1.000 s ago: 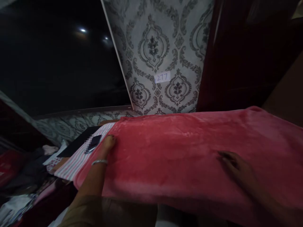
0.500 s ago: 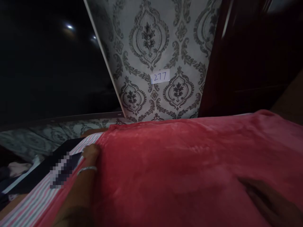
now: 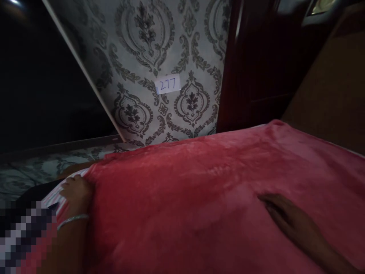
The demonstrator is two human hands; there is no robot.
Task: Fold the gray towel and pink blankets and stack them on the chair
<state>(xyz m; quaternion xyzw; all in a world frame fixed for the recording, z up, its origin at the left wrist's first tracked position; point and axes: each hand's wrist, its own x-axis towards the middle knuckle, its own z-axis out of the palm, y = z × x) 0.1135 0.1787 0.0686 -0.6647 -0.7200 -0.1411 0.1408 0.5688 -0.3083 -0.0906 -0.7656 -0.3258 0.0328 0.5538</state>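
A plush red blanket [image 3: 171, 198] is spread wide over the bed, its surface mostly smooth with faint creases. At its left edge my left hand [image 3: 76, 192], with a bracelet on the wrist, has its fingers curled over the border and grips the blanket. Beneath those fingers shows a striped sheet [image 3: 53, 196]. Over on the right, my right hand [image 3: 281, 211] lies on or just above the blanket, palm down, its fingers stretched out and holding nothing.
Behind the bed is a patterned wall [image 3: 191, 53] bearing a paper label [image 3: 168, 84] marked 277. A large dark screen-like panel [image 3: 42, 83] stands at left. A dark red glossy panel [image 3: 256, 68] and a brown board [image 3: 330, 91] rise at right.
The view has swung to the right, so the wall and label sit further left. My right hand has come further into view over the blanket. My left hand stays at the blanket's edge.
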